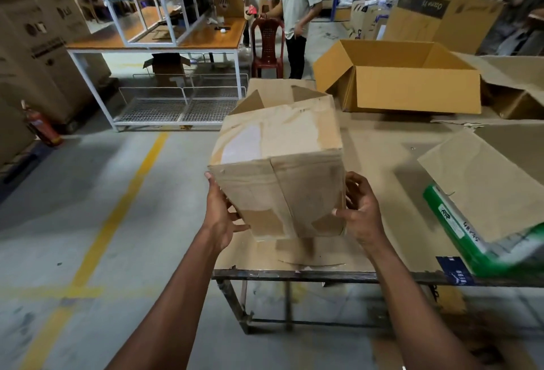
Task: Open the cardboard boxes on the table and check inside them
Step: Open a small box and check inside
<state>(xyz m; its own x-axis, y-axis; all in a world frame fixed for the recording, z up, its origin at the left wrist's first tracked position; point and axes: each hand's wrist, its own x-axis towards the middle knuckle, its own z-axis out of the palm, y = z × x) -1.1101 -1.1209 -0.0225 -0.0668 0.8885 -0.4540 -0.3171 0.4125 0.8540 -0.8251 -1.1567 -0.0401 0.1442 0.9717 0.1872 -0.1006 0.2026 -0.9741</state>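
The left hand point(219, 216) and right hand point(360, 213) clamp opposite sides of a tilted cardboard box point(278, 169) between them, near the table point(382, 148) edge.

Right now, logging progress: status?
Left hand and right hand gripping box, tilted over table edge. Far flaps up. Nothing blocking.

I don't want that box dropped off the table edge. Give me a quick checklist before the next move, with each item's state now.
1. Left hand on the tilted box: ok.
2. Right hand on its other side: ok.
3. Box fully resting on the table: not ok, tipped near the front edge.
4. Far-end flaps open: ok.
5. Contents seen: cannot tell.
6. Big open box clear of it: ok.
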